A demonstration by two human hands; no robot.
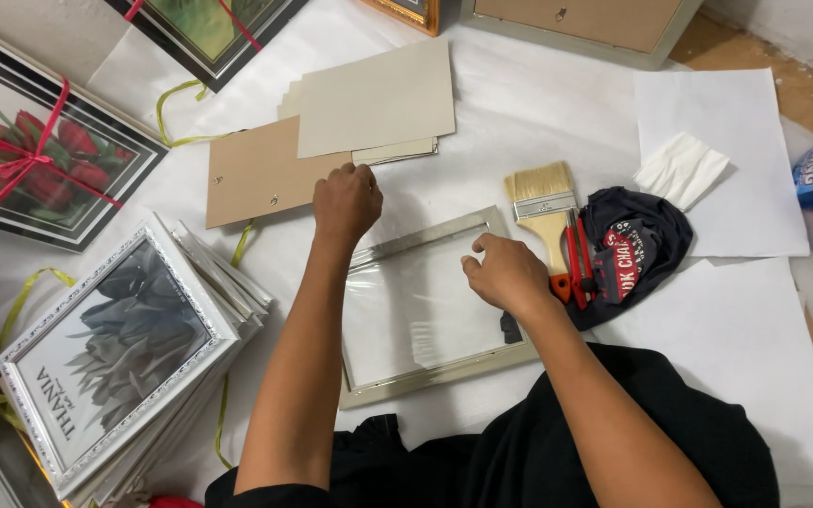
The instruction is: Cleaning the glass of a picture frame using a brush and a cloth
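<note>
A silver picture frame point(397, 384) with a glass pane lies flat on the white sheet in front of me. My left hand point(346, 201) is curled at the frame's far left corner, touching the edge of a brown backing board point(254, 174). My right hand point(503, 273) rests on the frame's right side, fingertips on the glass near the upper edge. Whether either hand grips anything is not visible.
A stack of silver frames with grey flower prints point(119, 353) stands at left. Cream cards point(378, 99) lie beyond the board. A wide paintbrush point(543, 207), a red cutter point(576, 259), dark cloth point(632, 249) and white paper sheets point(717, 160) lie right.
</note>
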